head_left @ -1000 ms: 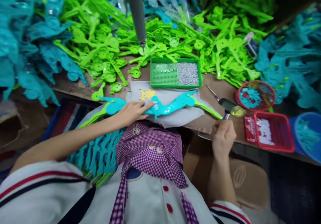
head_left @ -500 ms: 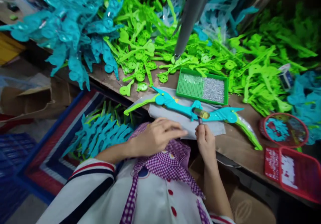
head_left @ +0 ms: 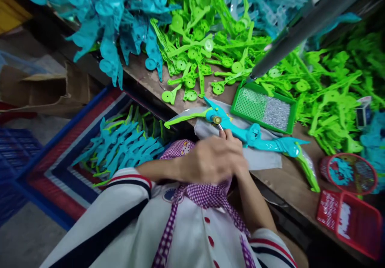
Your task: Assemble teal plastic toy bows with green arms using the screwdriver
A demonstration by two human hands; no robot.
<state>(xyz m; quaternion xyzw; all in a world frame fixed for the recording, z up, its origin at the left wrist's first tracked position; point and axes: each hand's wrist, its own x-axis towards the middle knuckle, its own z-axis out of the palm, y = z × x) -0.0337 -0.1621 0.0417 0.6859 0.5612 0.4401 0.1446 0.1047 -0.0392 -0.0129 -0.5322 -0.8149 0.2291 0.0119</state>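
My right hand (head_left: 234,142) grips a hammer (head_left: 215,119) with a brass-coloured head. The head is over the left joint of a long teal plastic piece (head_left: 236,131), touching or just above it. Curved green-and-clear arms extend from both ends of this piece: a left arm (head_left: 188,117) and a right arm (head_left: 308,172). Underneath lies a grey cloth (head_left: 264,158). My left hand (head_left: 206,160) is blurred and crosses in front of my right hand, hiding part of it; its fingers are smeared. Just behind the piece stands a green tray (head_left: 293,117) of small silvery pieces.
Green plastic parts (head_left: 195,55) and teal parts (head_left: 111,23) are heaped along the bench. A grey pole (head_left: 300,31) slants over them. At right stand a round red basket (head_left: 323,168) and a red bin (head_left: 367,228). A blue-rimmed crate (head_left: 69,172) holds assembled pieces at lower left.
The hammer has moved left from the middle of the teal piece to its left joint. My left hand has come over my right hand. The whole view has shifted.
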